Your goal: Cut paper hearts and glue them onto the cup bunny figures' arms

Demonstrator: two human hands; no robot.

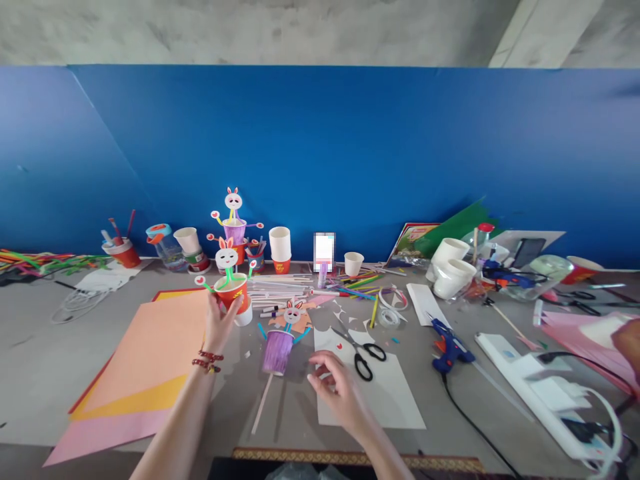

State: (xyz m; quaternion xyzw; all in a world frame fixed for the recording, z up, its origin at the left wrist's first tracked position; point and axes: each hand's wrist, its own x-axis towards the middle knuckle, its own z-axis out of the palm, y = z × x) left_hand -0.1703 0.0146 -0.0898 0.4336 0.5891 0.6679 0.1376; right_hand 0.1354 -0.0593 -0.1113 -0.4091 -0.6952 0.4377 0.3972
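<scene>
My left hand is wrapped round a red paper cup, from which a white paper rabbit face rises on green pipe-cleaner arms and neck. A white cup stands right beside it. In front of me lies a purple paper cup with a rabbit face, blue arms and a pale stick coming from its lower end. My right hand hovers with bent fingers apart, holding nothing, by white paper. Black-handled scissors rest on that paper.
Coloured paper sheets spread at left. To the right lie a blue glue gun with its cable and a white power strip. Behind are another rabbit cup figure, markers, tape and stacked cups. Someone's hand shows at far right.
</scene>
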